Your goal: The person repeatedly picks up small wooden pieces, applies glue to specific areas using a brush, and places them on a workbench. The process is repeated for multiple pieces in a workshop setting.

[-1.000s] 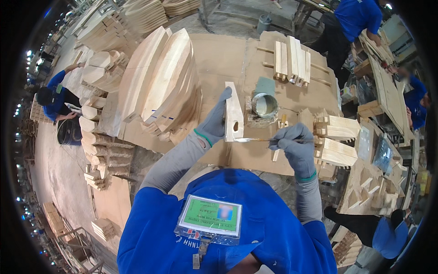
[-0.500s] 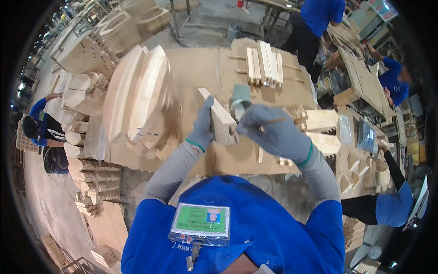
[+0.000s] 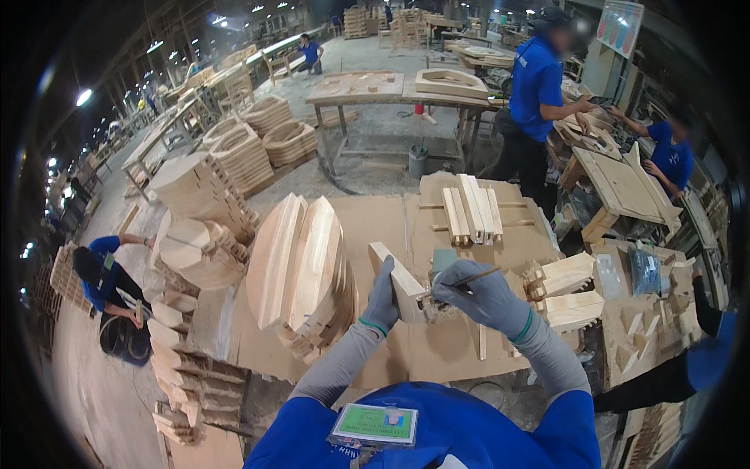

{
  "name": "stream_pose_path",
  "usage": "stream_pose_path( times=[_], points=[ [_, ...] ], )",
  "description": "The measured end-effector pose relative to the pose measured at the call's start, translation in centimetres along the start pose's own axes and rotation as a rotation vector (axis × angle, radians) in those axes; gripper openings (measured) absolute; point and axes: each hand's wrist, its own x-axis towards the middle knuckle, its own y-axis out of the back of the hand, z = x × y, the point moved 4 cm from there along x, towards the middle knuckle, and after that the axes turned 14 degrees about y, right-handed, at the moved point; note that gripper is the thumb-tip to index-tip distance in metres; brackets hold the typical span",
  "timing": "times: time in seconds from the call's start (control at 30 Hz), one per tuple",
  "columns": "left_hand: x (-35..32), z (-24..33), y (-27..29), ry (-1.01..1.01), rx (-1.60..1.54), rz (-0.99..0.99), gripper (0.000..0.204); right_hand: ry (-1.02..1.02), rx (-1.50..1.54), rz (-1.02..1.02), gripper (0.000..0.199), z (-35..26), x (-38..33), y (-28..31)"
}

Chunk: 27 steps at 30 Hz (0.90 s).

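Observation:
My left hand [image 3: 380, 302], in a grey glove, is closed round a pale wooden piece [image 3: 403, 286] with a cut end and holds it tilted above the cardboard [image 3: 367, 223]. My gloved right hand [image 3: 486, 303] pinches a thin wooden stick [image 3: 478, 276], whose handle sticks out to the upper right. The stick's working end lies hidden behind the fingers, close to the piece's cut end. Just behind my right hand is a small green object [image 3: 444, 259], partly covered by it.
Tall stacked curved wooden panels [image 3: 301, 270] stand left of my left hand. Several wooden bars [image 3: 473, 207] rest on two sticks at the back. More wooden pieces [image 3: 569, 289] lie to the right. Co-workers stand at the benches at right [image 3: 539, 90] and crouch at left [image 3: 109, 270].
The view has tipped up, so the hands sit lower and more of the hall shows. The wooden piece and stick remain held, with the right hand still at the piece's cut end.

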Motion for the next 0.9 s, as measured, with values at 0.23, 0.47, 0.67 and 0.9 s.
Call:
stream_pose_path(
  times=[0.23, 0.47, 0.67, 0.9],
  points=[
    [-0.2, 1.8, -1.6, -0.023, 0.022, 0.027, 0.062, 0.084, -0.111, 0.005, 0.015, -2.4, -1.0, 0.1],
    [1.1, 3.7, -5.4, -0.078, 0.005, -0.036, 0.065, 0.22, -0.248, -0.248, 0.025, -2.5, -1.4, 4.0],
    [4.5, 7.7, -8.8, -0.088, -0.107, -0.253, 0.086, 0.189, -0.259, -0.216, 0.033, -1.0, -4.4, 10.9],
    [10.4, 12.1, -12.9, -0.207, 0.319, -0.068, 0.058, -0.079, -0.149, 0.417, 0.021, 6.8, -13.2, 18.6]
  ],
)
